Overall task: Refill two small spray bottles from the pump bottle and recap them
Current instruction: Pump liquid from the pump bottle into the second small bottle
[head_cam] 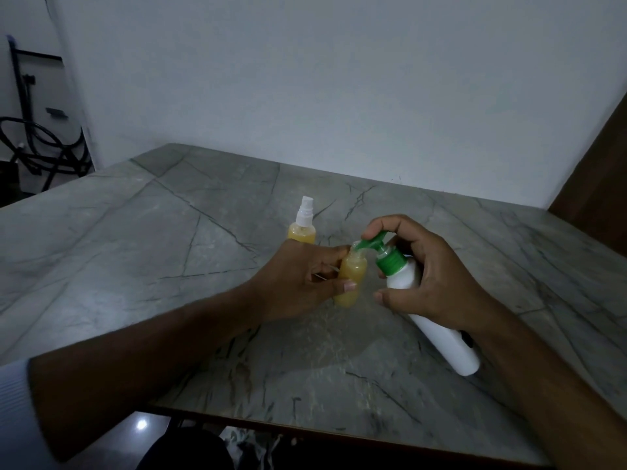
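My left hand (298,283) grips a small uncapped spray bottle (351,276) filled with yellow liquid, held upright above the table. My right hand (427,276) holds the tilted white pump bottle (437,337); its forefinger rests on the green pump head (375,241). The pump's nozzle sits at the small bottle's open neck. A second small bottle (301,232) of yellow liquid, with its white spray cap (304,212) on, stands just behind my left hand. A thin clear piece shows between my left fingers; what it is I cannot tell.
The grey marble table (152,239) reaches to a white wall at the back. A brown wooden panel (597,188) rises at the right. Black metal frames and cables (37,144) stand beyond the table's left corner. The table's near edge runs below my forearms.
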